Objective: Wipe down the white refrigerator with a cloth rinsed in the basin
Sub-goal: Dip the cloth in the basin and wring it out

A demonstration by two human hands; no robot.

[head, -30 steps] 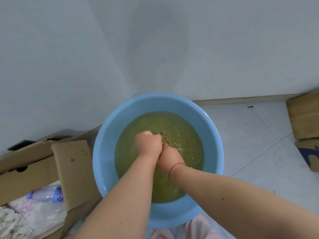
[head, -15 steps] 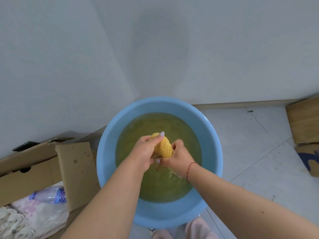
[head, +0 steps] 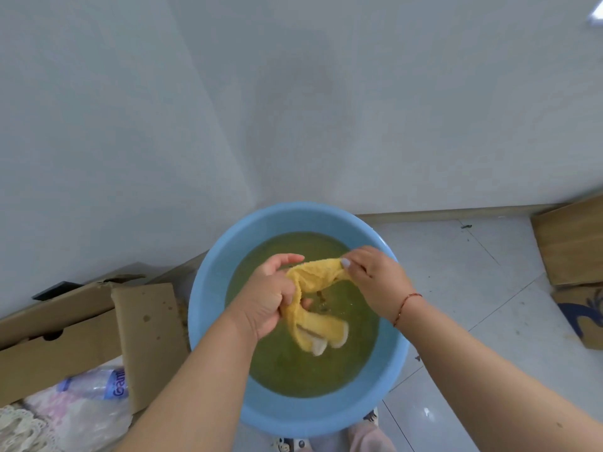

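A round blue basin point(head: 393, 350) on the floor holds cloudy greenish-yellow water. Above the water I hold a wet yellow cloth point(head: 318, 275) stretched between both hands. My left hand point(head: 269, 298) grips its middle part, and the loose end hangs down toward the water. My right hand point(head: 375, 278) pinches the other end near the basin's far right rim. The white surface point(head: 98, 141) at the left, rising beside the basin, may be the refrigerator's side; I cannot tell for sure.
An open cardboard box point(head: 81, 327) with a plastic bottle point(head: 98, 384) and wrapped goods stands left of the basin. More cardboard boxes point(head: 571, 246) sit at the right edge on the pale tiled floor point(head: 456, 272). A white wall point(head: 391, 109) is behind.
The cloth came up out of the water as a squeezed ball, and now my hands have pulled apart and drawn it out between them.
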